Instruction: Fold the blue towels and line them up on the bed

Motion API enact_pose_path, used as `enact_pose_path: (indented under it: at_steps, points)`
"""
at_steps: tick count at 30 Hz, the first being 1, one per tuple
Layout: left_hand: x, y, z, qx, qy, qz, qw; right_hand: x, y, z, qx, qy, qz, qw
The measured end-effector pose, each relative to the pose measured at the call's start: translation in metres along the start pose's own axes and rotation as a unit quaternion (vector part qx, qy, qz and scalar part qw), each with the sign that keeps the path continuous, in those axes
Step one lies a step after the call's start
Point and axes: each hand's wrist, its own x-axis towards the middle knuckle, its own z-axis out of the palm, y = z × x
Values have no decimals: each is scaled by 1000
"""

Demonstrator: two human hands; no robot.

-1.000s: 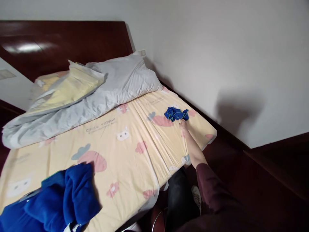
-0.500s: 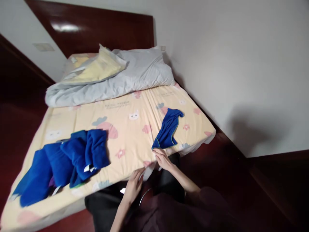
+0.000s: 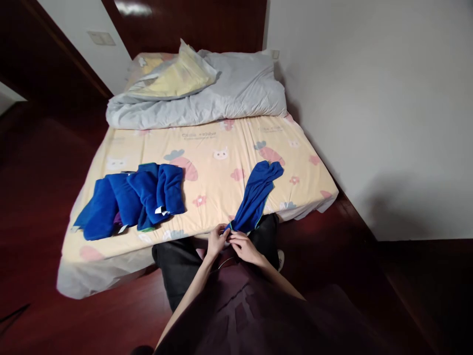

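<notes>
A blue towel [image 3: 254,195] with thin green edging lies bunched lengthwise on the bed, its near end drawn over the bed's front edge. My left hand [image 3: 217,240] pinches the near corner of this towel between thumb and fingers. Close beside it, my right hand [image 3: 243,246] also has its fingers closed at the same end. The fingertips of both hands nearly meet there. Farther left on the sheet, several folded blue towels [image 3: 121,197] overlap in a row, with small white tags showing.
The bed [image 3: 210,172] has a pale yellow sheet with carrot and flower prints. A rolled grey quilt [image 3: 244,96] and a yellow pillow [image 3: 181,76] lie at its head, before a dark wooden headboard [image 3: 192,24]. A white wall [image 3: 369,98] stands on the right.
My left hand has come up to the towel's near corner and grips it beside my right hand. The towel is narrower and pulled nearer me. The view has tilted down.
</notes>
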Motion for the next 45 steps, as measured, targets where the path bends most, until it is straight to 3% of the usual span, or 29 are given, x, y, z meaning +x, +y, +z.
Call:
enact_pose_path:
  at_steps: [4, 7, 11, 15, 20, 23, 28, 34, 40, 45]
  points:
    - [-2, 0, -11, -48, 61, 1, 997, 2, 19, -22, 9, 192, 100, 976]
    - [-5, 7, -17, -78, 84, 13, 993, 3, 31, -34, -37, 250, 139, 957]
    - [-10, 21, -21, -39, 79, 15, 996, 17, 19, -36, -53, 151, 99, 982]
    - [-14, 42, -20, 20, 57, 29, 998, 57, -9, -33, -60, 51, 24, 997]
    - [-18, 71, -30, 119, 26, 141, 983, 106, -27, -26, -66, -127, -48, 988]
    - [-21, 91, -46, 142, 26, 203, 968, 121, -30, -32, -82, -160, -60, 982]
    - [-33, 144, -82, 169, 42, 308, 935, 143, -36, -79, -116, -144, -115, 976]
    - [-52, 212, -125, 168, 141, 446, 868, 171, -39, -156, -227, -5, -77, 971]
    - [-56, 249, -164, 142, 281, 486, 815, 172, -37, -201, -359, 97, -15, 928]
    - [-40, 266, -200, 120, 350, 498, 785, 161, -14, -227, -395, 127, 41, 909]
